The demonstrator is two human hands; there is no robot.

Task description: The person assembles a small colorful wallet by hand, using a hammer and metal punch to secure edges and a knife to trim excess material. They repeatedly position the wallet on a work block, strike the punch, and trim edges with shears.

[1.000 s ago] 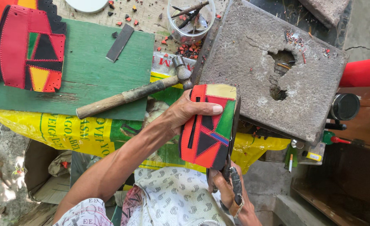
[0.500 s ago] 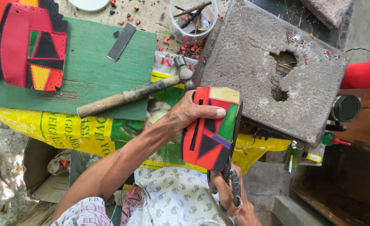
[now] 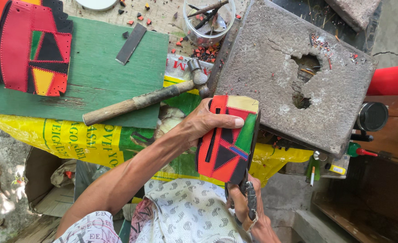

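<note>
My left hand (image 3: 203, 123) grips a patchwork leather piece (image 3: 226, 144) of red, black, green and cream panels, thumb laid across its top. Just below it, my right hand (image 3: 246, 204) is closed on a dark pair of scissors (image 3: 249, 193), whose blades meet the lower right edge of the piece. Both are held over my lap, in front of a large grey stone block (image 3: 293, 72).
A hammer (image 3: 145, 98) lies across a green board (image 3: 95, 76) and a yellow sack (image 3: 86, 139). More patchwork leather pieces (image 3: 32, 49) lie at top left. A clear jar (image 3: 208, 22) of tools stands behind, with scraps scattered around. A red cylinder (image 3: 392, 78) is at right.
The patchwork piece has shifted slightly in my left hand, and my right hand has moved the scissors a little along its lower edge.
</note>
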